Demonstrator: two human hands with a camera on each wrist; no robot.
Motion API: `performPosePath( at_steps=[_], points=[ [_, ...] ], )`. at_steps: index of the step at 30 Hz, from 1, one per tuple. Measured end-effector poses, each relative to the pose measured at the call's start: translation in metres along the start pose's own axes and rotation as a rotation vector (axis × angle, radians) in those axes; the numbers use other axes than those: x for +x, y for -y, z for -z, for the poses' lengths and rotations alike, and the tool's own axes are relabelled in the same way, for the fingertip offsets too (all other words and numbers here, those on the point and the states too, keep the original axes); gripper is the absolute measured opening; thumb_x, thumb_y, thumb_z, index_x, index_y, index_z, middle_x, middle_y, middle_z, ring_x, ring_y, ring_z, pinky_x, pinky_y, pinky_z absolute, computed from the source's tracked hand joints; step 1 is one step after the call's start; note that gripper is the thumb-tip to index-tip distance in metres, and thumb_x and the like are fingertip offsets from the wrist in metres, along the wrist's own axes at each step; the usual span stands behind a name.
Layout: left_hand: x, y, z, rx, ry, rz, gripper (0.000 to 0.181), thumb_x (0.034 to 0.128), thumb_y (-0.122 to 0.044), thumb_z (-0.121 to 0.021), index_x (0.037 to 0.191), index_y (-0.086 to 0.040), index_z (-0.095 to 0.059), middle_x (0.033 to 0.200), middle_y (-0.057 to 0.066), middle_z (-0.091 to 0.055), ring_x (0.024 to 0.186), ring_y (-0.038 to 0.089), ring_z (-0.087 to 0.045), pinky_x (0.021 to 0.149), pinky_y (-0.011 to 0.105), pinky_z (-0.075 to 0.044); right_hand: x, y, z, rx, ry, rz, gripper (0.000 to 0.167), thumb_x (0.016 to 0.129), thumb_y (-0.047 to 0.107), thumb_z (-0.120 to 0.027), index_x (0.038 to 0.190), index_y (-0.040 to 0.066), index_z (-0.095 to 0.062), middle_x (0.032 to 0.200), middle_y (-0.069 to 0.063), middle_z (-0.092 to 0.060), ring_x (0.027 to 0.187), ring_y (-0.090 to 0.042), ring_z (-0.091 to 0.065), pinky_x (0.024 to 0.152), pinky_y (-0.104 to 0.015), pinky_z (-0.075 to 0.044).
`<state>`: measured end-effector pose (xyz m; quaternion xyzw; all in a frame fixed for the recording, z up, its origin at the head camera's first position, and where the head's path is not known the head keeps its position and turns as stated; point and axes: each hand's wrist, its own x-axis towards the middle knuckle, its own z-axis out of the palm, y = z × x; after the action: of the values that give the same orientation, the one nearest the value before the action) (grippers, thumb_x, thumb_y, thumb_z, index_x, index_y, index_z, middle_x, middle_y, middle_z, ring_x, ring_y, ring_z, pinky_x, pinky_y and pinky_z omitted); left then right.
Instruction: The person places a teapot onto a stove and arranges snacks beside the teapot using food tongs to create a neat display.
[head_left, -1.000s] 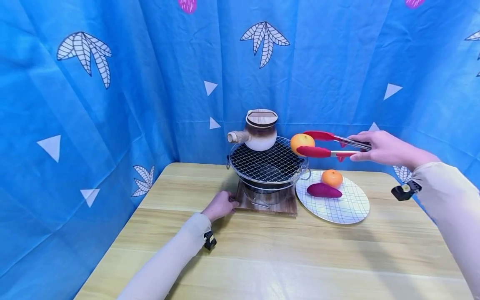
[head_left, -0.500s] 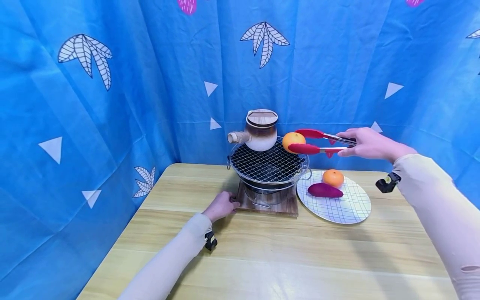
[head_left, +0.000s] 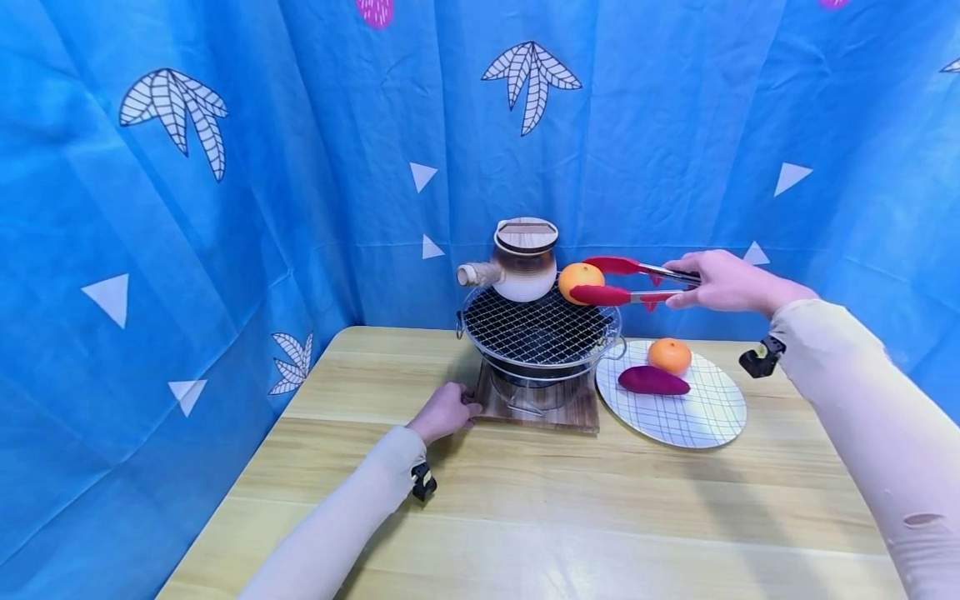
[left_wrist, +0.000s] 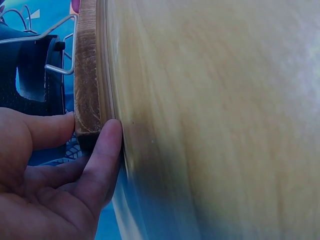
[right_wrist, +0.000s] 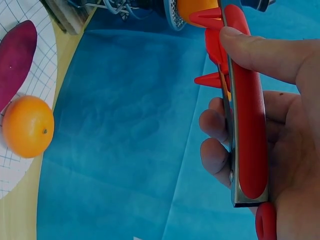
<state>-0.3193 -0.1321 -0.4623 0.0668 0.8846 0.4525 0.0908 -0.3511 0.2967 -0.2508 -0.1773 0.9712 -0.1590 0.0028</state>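
Note:
My right hand (head_left: pixel 731 282) grips red-tipped metal tongs (head_left: pixel 607 295), its thumb along the red handle in the right wrist view. Between the tong tips is an orange (head_left: pixel 577 275), over the back right of a round wire grill (head_left: pixel 536 333); whether it touches the mesh, I cannot tell. Down at the stove's left, my left hand (head_left: pixel 444 412) pinches the front corner of the dark wooden board (left_wrist: pixel 86 65), thumb on one face and a finger at the other. That board carries the stove with the grill on top.
A small side-handled clay pot (head_left: pixel 523 279) with a wooden lid stands at the back of the grill, close to the held orange. Right of the stove, a checked white plate (head_left: pixel 708 421) bears another orange (head_left: pixel 670 357) and a purple sweet potato (head_left: pixel 652 381). Blue curtain (head_left: pixel 300 167) hangs behind.
The right hand has moved left with the tongs and the orange, from the grill's right edge to beside the clay pot. The left hand stays at the board's corner.

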Motion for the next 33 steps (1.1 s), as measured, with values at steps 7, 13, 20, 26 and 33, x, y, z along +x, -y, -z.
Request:
performPosePath(
  at_steps=[7, 13, 20, 26, 33],
  points=[
    [-0.003, -0.004, 0.000, 0.007, 0.009, 0.001, 0.037, 0.0965, -0.008, -0.065, 0.125, 0.014, -0.056, 0.103, 0.021, -0.069, 0.074, 0.022, -0.073, 0.071, 0.032, -0.061, 0.000, 0.003, -0.001, -0.008, 0.003, 0.005, 0.078, 0.088, 0.036, -0.078, 0.148, -0.001, -0.046, 0.139, -0.028, -0.052, 0.095, -0.030, -0.052, 0.066, -0.036, -0.044],
    [-0.004, -0.005, 0.001, 0.009, 0.001, 0.005, 0.040, 0.0965, -0.009, -0.066, 0.128, 0.014, -0.055, 0.103, 0.020, -0.069, 0.075, 0.021, -0.073, 0.071, 0.031, -0.061, 0.001, 0.004, -0.002, -0.008, 0.003, 0.012, 0.078, 0.087, 0.035, -0.079, 0.148, 0.000, -0.046, 0.125, -0.022, -0.059, 0.086, -0.026, -0.051, 0.064, -0.035, -0.042],
    [-0.003, -0.004, 0.001, 0.006, 0.002, 0.005, 0.043, 0.0971, -0.009, -0.065, 0.132, 0.014, -0.053, 0.108, 0.023, -0.069, 0.076, 0.023, -0.074, 0.074, 0.032, -0.061, -0.001, 0.005, -0.002, -0.008, -0.009, 0.010, 0.077, 0.087, 0.036, -0.079, 0.148, 0.001, -0.047, 0.118, -0.019, -0.059, 0.084, -0.026, -0.050, 0.064, -0.035, -0.041],
    [-0.004, -0.004, 0.002, 0.013, 0.006, 0.007, 0.045, 0.0974, -0.010, -0.065, 0.133, 0.014, -0.051, 0.110, 0.023, -0.068, 0.077, 0.022, -0.074, 0.075, 0.032, -0.061, -0.010, 0.004, -0.003, 0.003, -0.020, 0.004, 0.080, 0.086, 0.037, -0.080, 0.149, 0.001, -0.045, 0.111, -0.016, -0.059, 0.083, -0.025, -0.050, 0.064, -0.035, -0.041],
    [-0.003, -0.003, 0.002, -0.006, 0.012, 0.009, 0.045, 0.0971, -0.009, -0.065, 0.133, 0.014, -0.051, 0.108, 0.021, -0.068, 0.078, 0.022, -0.073, 0.076, 0.033, -0.061, -0.025, -0.001, -0.003, -0.022, -0.048, 0.012, 0.084, 0.085, 0.039, -0.081, 0.150, 0.001, -0.044, 0.110, -0.014, -0.061, 0.084, -0.024, -0.052, 0.063, -0.034, -0.044]
  ],
)
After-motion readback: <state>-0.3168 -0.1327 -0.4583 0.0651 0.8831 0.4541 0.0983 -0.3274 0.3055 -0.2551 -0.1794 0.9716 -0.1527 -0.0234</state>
